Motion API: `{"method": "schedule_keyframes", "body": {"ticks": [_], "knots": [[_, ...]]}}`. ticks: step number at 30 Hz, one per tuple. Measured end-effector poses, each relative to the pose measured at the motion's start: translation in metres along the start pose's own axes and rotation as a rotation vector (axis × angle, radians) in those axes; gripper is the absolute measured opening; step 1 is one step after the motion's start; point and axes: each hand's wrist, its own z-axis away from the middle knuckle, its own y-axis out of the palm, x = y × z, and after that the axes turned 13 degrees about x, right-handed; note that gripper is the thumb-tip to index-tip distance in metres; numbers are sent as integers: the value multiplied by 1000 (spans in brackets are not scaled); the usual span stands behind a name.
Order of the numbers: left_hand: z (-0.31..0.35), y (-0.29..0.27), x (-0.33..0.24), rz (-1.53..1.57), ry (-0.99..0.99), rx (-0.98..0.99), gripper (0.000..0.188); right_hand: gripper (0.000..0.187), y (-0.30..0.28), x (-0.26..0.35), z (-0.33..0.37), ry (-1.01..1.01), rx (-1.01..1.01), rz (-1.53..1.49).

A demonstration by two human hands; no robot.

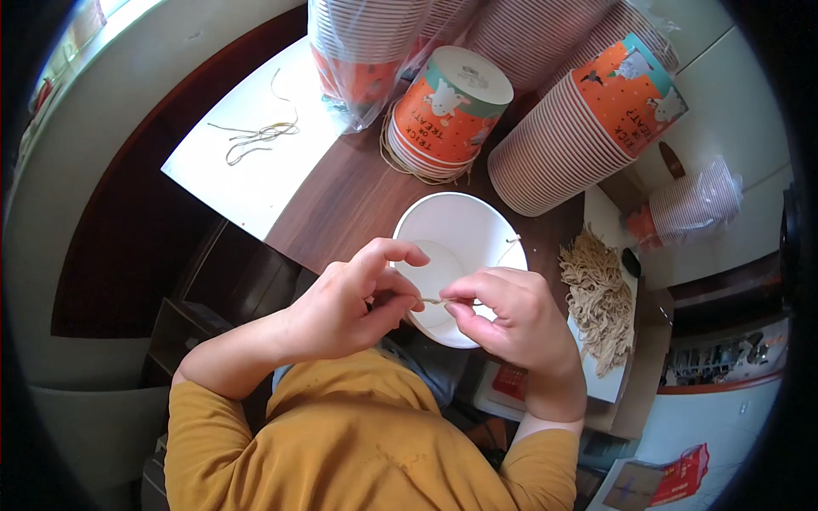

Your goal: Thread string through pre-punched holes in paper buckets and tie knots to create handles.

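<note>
A short stretch of tan cord (433, 301) runs between my hands. My left hand (362, 298) pinches one end between thumb and a finger, with the index finger raised. Closed on the other end is my right hand (509, 319), its thumb and fingertips pressed together. Just below both hands stands a white paper bucket (456, 217), its open mouth facing up. A bit of cord (513, 240) shows at the right side of its rim. My hands hide the bucket's near left rim and part of its inside.
Behind the bucket, an upside-down orange bucket stack (447, 111) has cord around its base. A taller stack (554, 145) leans at right; bagged stacks (366, 51) stand behind. Loose cords (260, 134) lie on the white board at left, and a cord heap (596, 298) at right.
</note>
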Motion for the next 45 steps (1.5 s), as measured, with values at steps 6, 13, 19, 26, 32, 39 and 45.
{"method": "schedule_keyframes", "body": {"ticks": [6, 13, 19, 26, 32, 39, 45], "knots": [[-1, -1, 4, 91, -21, -6, 36, 19, -3, -4, 6, 103, 49, -133], [-2, 0, 3, 100, -15, 0, 35, 9, -3, -4, 3, 189, 50, -254], [-1, 1, 3, 91, 0, -14, 38, 5, -4, -5, 3, 126, 29, -207], [0, -1, 1, 76, -22, 30, 40, 5, -9, -2, 5, 168, 106, -113], [-1, 0, 4, 147, 4, 11, 40, 10, -6, -12, 7, 66, 63, -140], [0, -3, 12, 330, 54, 29, 49, 33, -23, 0, 6, 293, 138, -242], [-7, -15, 10, -123, 123, 106, 50, 26, -19, -3, 5, 177, -41, -539]]}}
